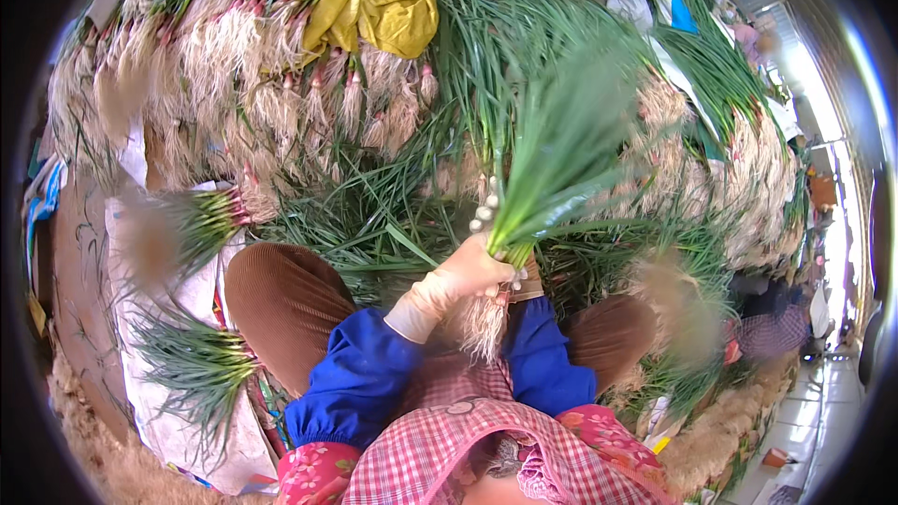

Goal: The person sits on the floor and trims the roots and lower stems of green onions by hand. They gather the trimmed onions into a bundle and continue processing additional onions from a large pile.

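My left hand (471, 272), in a pale rubber glove, is closed around a bunch of long-leaved green allium shoots (561, 147), probably young garlic. The bunch stands tilted in front of my lap, leaves up and away and partly blurred. Its pale stringy roots (485, 326) hang below my fist. Just behind the stems, my right hand (531, 280) is gloved too and mostly hidden, so its grip is unclear. Small round whitish lumps (484, 212) show beside the leaves; I cannot tell what they are. Loose green leaves (365, 217) cover the ground between my brown-trousered knees.
Heaps of rooted shoots (217, 77) lie ahead, with a crumpled yellow plastic sheet (382, 10) on top. Another pile (751, 147) rises at right. Two small bunches (200, 361) rest on a white woven sack (151, 393) at left. A person in checked clothing (775, 333) sits right.
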The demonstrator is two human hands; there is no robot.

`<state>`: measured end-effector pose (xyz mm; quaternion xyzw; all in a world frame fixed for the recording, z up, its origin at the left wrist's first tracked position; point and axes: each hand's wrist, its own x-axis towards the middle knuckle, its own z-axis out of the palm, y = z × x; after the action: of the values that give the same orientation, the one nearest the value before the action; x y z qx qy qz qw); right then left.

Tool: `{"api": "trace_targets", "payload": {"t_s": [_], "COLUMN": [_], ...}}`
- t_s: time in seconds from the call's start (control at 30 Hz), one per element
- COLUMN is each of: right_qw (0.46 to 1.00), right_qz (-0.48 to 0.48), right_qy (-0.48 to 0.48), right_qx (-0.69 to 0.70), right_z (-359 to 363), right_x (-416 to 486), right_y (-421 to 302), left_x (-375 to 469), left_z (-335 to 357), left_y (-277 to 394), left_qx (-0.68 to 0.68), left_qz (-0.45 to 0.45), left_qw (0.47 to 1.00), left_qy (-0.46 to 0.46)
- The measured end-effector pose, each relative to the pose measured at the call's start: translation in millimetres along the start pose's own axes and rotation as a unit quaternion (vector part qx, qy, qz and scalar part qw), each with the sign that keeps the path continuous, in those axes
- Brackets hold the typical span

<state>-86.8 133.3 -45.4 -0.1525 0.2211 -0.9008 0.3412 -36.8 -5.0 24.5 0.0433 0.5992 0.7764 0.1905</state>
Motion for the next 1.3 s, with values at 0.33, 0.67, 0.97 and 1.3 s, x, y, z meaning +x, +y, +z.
{"api": "trace_targets", "payload": {"t_s": [0.33,0.67,0.97,1.3], "right_qw": [0.913,0.903,0.128,0.329], "right_qz": [-0.037,0.115,0.077,-0.04], "right_qy": [0.406,0.338,0.337,0.049], "right_qx": [-0.01,-0.239,-0.929,-0.942], "right_z": [26,-8,-50,88], "right_x": [-20,-53,-8,-43], "right_y": [-8,-79,-170,-67], "left_x": [13,15,-6,24], "left_z": [-14,-17,-11,-37], "left_y": [-28,-26,22,-25], "left_qx": [-0.172,-0.2,-0.341,-0.335], "left_qz": [-0.159,-0.152,0.024,-0.07], "left_qw": [0.972,0.968,0.94,0.939], "left_qy": [-0.001,0.021,0.019,-0.021]}}
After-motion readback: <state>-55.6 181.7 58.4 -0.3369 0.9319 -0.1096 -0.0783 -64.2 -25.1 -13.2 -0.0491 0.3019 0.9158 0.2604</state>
